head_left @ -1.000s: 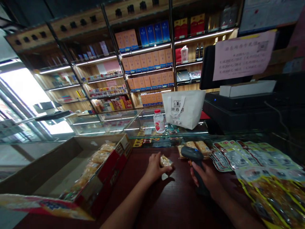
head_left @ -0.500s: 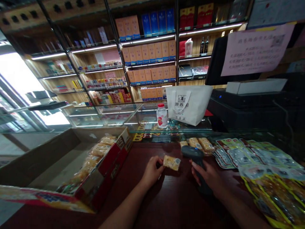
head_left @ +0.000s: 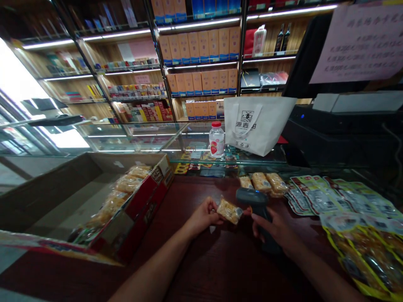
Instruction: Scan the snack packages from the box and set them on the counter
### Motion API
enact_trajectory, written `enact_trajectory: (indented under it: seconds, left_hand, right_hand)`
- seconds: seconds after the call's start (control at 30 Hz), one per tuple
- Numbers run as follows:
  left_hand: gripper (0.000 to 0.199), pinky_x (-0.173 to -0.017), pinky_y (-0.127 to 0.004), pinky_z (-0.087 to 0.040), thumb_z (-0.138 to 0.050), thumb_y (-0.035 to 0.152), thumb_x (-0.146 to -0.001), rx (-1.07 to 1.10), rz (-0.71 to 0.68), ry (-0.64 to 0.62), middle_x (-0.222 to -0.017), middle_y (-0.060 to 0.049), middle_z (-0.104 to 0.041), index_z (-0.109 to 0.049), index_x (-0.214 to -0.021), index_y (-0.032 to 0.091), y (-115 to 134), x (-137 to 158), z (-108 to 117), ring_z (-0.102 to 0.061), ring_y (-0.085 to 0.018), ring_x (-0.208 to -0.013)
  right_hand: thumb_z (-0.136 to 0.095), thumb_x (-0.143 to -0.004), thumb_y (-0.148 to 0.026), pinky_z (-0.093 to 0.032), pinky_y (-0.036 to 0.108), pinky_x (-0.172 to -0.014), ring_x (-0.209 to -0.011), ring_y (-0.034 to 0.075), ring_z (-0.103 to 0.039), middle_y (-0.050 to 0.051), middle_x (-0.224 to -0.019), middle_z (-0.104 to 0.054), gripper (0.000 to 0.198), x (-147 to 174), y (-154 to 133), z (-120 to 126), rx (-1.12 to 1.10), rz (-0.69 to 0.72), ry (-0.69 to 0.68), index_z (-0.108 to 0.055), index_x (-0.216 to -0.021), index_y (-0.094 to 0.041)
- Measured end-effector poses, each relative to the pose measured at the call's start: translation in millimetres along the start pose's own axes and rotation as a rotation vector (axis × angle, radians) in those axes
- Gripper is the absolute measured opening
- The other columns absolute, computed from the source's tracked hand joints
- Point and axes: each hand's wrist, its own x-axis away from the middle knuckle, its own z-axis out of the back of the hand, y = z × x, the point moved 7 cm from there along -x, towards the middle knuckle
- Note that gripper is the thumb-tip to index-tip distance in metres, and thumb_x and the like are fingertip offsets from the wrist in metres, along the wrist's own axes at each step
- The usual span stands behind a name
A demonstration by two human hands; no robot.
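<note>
My left hand (head_left: 207, 216) pinches one end of a small pastry in clear wrap (head_left: 229, 210), holding it tilted over the dark red counter. On the pastry's right end sits a pale label. A dark barcode scanner (head_left: 252, 197) is gripped by its handle in my right hand (head_left: 273, 228), its head just to the right of and above the pastry. One finger of that hand reaches toward the pastry's label; whether it touches I cannot tell. Behind the scanner lie several similar wrapped pastries (head_left: 260, 183).
An open cardboard box (head_left: 126, 235) holding wrapped pastries stands at left. Flat food packets (head_left: 343, 197) and yellow-edged packs (head_left: 365, 247) cover the right side. A red-capped bottle (head_left: 216, 140) and a white bag (head_left: 267, 126) stand on the glass case behind, near a monitor (head_left: 307, 54).
My left hand has turned and tilted the pastry, its right end now nearer my right hand. One right finger has stretched toward it. The camera view has tipped downward.
</note>
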Motion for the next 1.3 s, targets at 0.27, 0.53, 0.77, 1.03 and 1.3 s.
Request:
enact_trajectory:
  seconds: [0.27, 0.53, 0.77, 1.03, 1.3]
  left_hand:
    - [0.054, -0.058, -0.023, -0.056, -0.080, 0.054, -0.067, 0.005, 0.048, 0.017, -0.078, -0.002, -0.069, -0.042, -0.085, 0.019, 5.3, 0.8, 2.5, -0.072, -0.017, -0.070]
    - [0.050, -0.070, -0.028, -0.060, -0.083, 0.048, -0.064, 0.080, -0.159, 0.270, -0.077, 0.000, -0.069, -0.047, -0.081, 0.018, 21.0, -3.5, 30.5, -0.071, -0.015, -0.074]
    - [0.049, -0.086, -0.035, -0.057, -0.084, 0.045, -0.061, 0.066, -0.357, 0.432, -0.111, -0.006, -0.070, -0.047, -0.078, 0.018, 35.9, -5.0, 57.3, -0.068, -0.020, -0.100]
    - [0.044, -0.088, -0.036, -0.055, -0.082, 0.042, -0.065, 0.032, -0.413, 0.433, -0.117, -0.010, -0.068, -0.048, -0.078, 0.018, 36.0, -8.6, 63.7, -0.066, -0.024, -0.107]
    - [0.042, -0.088, -0.039, -0.055, -0.081, 0.043, -0.066, -0.002, -0.463, 0.433, -0.115, -0.012, -0.070, -0.049, -0.077, 0.018, 36.2, -11.9, 65.3, -0.067, -0.026, -0.107]
  right_hand:
    - [-0.065, -0.083, -0.059, -0.036, 0.022, -0.041, -0.041, 0.012, -0.051, 0.001, -0.059, -0.066, 0.050, 0.3, -3.9, -1.9, 0.064, 0.025, -0.022, -0.061, -0.106, -0.014]
    - [-0.063, -0.084, -0.060, -0.041, 0.025, -0.043, -0.043, 0.015, -0.055, 0.000, -0.058, -0.066, 0.046, 2.1, -7.0, 5.9, 0.179, 0.051, 0.061, -0.061, -0.100, -0.016]
    - [-0.053, -0.089, -0.063, -0.045, 0.027, -0.048, -0.047, 0.017, -0.058, -0.002, -0.056, -0.063, 0.042, 3.9, -11.7, 13.2, 0.378, 0.088, 0.077, -0.057, -0.088, -0.021]
    - [-0.053, -0.092, -0.053, -0.044, 0.028, -0.051, -0.048, 0.017, -0.057, -0.004, -0.053, -0.060, 0.032, 15.9, -35.8, 8.5, 0.440, 0.165, 0.114, -0.056, -0.085, -0.022]
    - [-0.053, -0.091, -0.057, -0.045, 0.029, -0.051, -0.049, 0.018, -0.058, -0.003, -0.055, -0.060, 0.036, 11.7, -27.0, 9.1, 0.449, 0.143, 0.069, -0.055, -0.088, -0.021]
